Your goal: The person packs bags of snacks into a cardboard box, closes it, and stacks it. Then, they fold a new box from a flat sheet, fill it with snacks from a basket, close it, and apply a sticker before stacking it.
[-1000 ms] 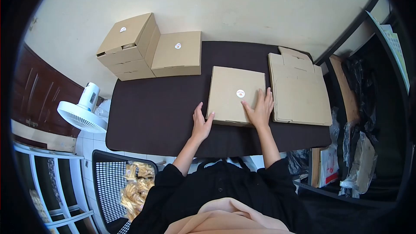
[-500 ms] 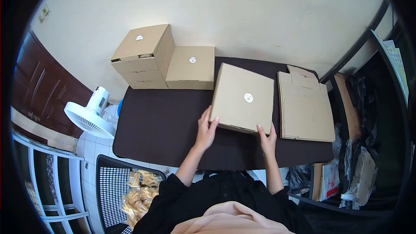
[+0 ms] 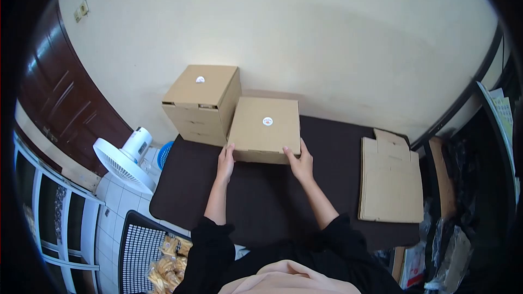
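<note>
A closed brown cardboard box with a round white sticker on its lid is between my two hands. My left hand grips its front left corner, thumb near the lid's edge. On the front right corner, my right hand presses its thumb on the lid with the fingers along the side. The box hides the lower box that stood beside the stack. That stack of similar boxes rises directly to its left, its top lid also bearing a sticker and slightly gaping at the front.
Flattened cardboard boxes lie in a pile on the right of the dark table. A white fan and a blue basket stand off its left side. A black crate at lower left holds packets of light-brown pieces.
Both hands have carried the box left and toward the wall, over the place of the single box beside the stack. The box has straightened from its tilt. The camera view has shifted.
</note>
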A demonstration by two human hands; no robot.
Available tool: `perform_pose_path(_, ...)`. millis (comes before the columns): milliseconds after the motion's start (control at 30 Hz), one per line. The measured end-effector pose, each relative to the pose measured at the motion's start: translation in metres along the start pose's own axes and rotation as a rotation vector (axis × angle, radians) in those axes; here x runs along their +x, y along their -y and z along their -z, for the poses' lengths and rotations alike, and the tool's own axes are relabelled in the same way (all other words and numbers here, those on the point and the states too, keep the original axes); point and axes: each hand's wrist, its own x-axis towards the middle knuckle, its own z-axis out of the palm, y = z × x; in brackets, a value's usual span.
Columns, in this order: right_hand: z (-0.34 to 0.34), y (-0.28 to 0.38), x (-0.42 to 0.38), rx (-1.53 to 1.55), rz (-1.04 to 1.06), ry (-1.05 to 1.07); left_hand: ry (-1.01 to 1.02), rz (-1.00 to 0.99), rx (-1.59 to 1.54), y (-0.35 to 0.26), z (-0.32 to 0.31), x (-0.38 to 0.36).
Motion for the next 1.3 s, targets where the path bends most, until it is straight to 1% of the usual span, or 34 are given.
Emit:
perform_pose_path(33,-0.005,-0.004,0.006,0.005,0.018,0.001,-0.034,0.013,-0.021,0.001,-0.001,0.007)
perform_pose_path(100,-0.016,-0.012,0.014,-0.018,0.027,-0.017,-0.116,-0.07,-0.05,0.01,-0.002,0.022)
perform_pose_path(167,-0.021,-0.008,0.013,-0.012,0.056,0.016,-0.298,-0.256,-0.279,0.035,-0.016,0.037)
perform_pose_path(200,-0.025,-0.01,0.013,-0.036,0.156,0.023,-0.322,-0.255,-0.192,0.031,-0.02,0.031)
perform_pose_path(233,-0.028,-0.011,0.017,-0.058,0.256,0.028,-0.348,-0.236,-0.177,0.039,-0.024,0.035)
perform_pose_path(300,-0.032,-0.015,0.027,-0.021,0.224,0.03,-0.392,-0.221,-0.058,0.051,-0.037,0.03)
perform_pose_path(333,-0.034,-0.02,0.034,-0.089,0.273,0.007,-0.374,-0.198,-0.051,0.036,-0.045,0.018)
perform_pose_path(367,-0.036,-0.025,0.039,-0.159,0.319,-0.016,-0.29,-0.208,-0.093,0.03,-0.048,0.013)
perform_pose_path(467,-0.036,-0.022,0.051,-0.194,0.286,0.01,-0.134,-0.138,-0.072,0.041,-0.05,0.02)
perform_pose_path(567,-0.036,-0.021,0.054,-0.224,0.265,0.061,-0.149,-0.119,-0.001,0.042,-0.056,0.019)
perform_pose_path(633,-0.03,-0.017,0.054,-0.232,0.253,0.078,-0.158,-0.141,-0.016,0.041,-0.063,0.015)
perform_pose_path(700,-0.029,-0.013,0.052,-0.281,0.179,0.122,-0.272,-0.155,0.084,0.037,-0.07,0.005)
perform_pose_path(733,-0.028,-0.014,0.052,-0.28,0.176,0.124,-0.272,-0.152,0.086,0.024,-0.068,-0.002)
perform_pose_path(800,-0.026,-0.015,0.052,-0.517,0.302,0.086,-0.416,-0.428,0.149,-0.001,-0.057,-0.005)
perform_pose_path(833,-0.025,-0.015,0.052,-0.514,0.302,0.093,-0.522,-0.73,0.193,-0.01,-0.043,0.008)
perform_pose_path(867,-0.023,-0.016,0.052,-0.509,0.303,0.11,-0.585,-0.815,0.256,-0.041,-0.029,0.01)
perform_pose_path(933,-0.022,-0.015,0.052,-0.512,0.314,0.125,-0.643,-0.982,0.636,-0.086,0.016,0.023)
perform_pose_path(1000,-0.02,-0.014,0.051,-0.532,0.319,0.138,-0.606,-0.938,0.875,-0.119,0.052,0.037)
perform_pose_path(1033,-0.02,-0.013,0.052,-0.556,0.317,0.139,-0.615,-0.934,0.882,-0.121,0.071,0.045)
perform_pose_path(1100,-0.019,-0.004,0.05,-0.506,0.293,0.17,-0.362,-0.809,1.112,-0.115,0.102,0.062)
perform_pose_path(1167,-0.017,0.021,0.048,-0.711,0.34,0.091,-0.364,-0.809,1.136,-0.107,0.112,0.065)
perform_pose_path(1200,-0.022,0.03,0.051,-0.609,0.423,0.078,-0.343,-0.822,1.102,-0.104,0.113,0.064)
perform_pose_path(1233,-0.03,0.042,0.056,-0.607,0.428,0.082,-0.322,-0.833,1.066,-0.101,0.113,0.065)
perform_pose_path(1300,-0.056,0.068,0.065,-0.459,0.708,0.18,-0.342,-0.856,1.04,-0.094,0.113,0.07)
